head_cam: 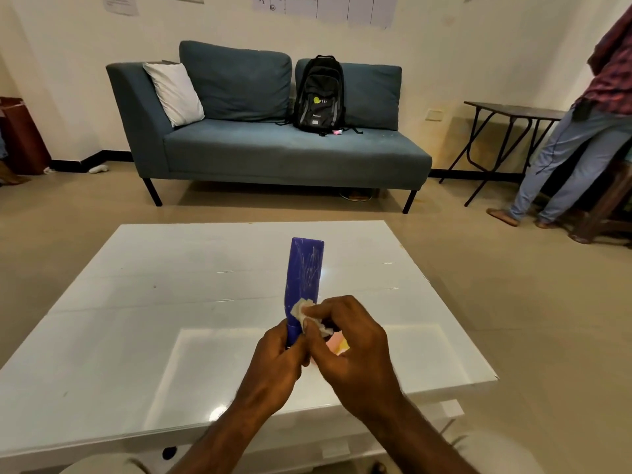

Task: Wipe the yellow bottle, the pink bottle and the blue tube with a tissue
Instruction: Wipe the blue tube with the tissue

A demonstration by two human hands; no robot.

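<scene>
The blue tube (304,275) stands upright above the white table (136,302), crimped end up. My left hand (278,360) grips its lower cap end. My right hand (352,343) pinches a crumpled white tissue (304,311) against the tube's lower right side. Behind my right hand peek small patches of pink and yellow (338,347), most likely the bottles, almost wholly hidden.
A blue sofa (273,145) with a black backpack (319,95) and white pillow stands beyond the table. At the right a person (581,138) stands beside a dark folding table (506,131). A brown bin sits at far left.
</scene>
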